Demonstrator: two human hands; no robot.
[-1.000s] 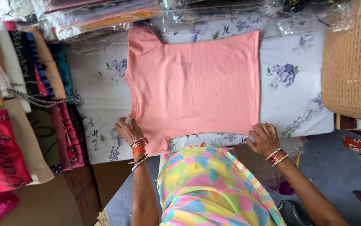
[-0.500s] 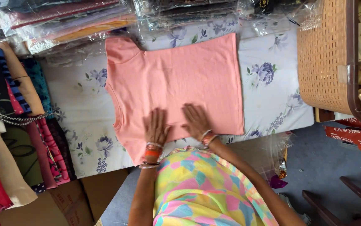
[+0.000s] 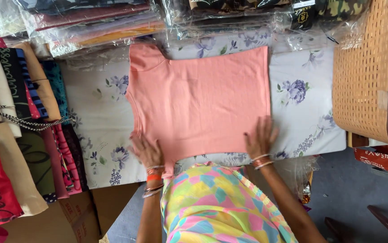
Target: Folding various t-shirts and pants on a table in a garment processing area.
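Observation:
A salmon-pink T-shirt (image 3: 200, 96) lies flat on a white sheet with blue flowers (image 3: 92, 121), its neck and sleeve toward the left. My left hand (image 3: 147, 150) rests palm down on the shirt's near left corner. My right hand (image 3: 260, 138) presses flat on the near right corner, fingers spread. Both wrists carry bangles. Neither hand holds anything.
Clear-bagged folded garments (image 3: 95, 22) are stacked along the far edge. Hanging clothes (image 3: 20, 112) crowd the left side. A tan woven plastic basket (image 3: 365, 72) stands at the right. A cardboard box (image 3: 54, 216) sits below left.
My hands have slid apart from the shirt's middle to its near left and right corners, smoothing the fabric. The camera view has shifted slightly.

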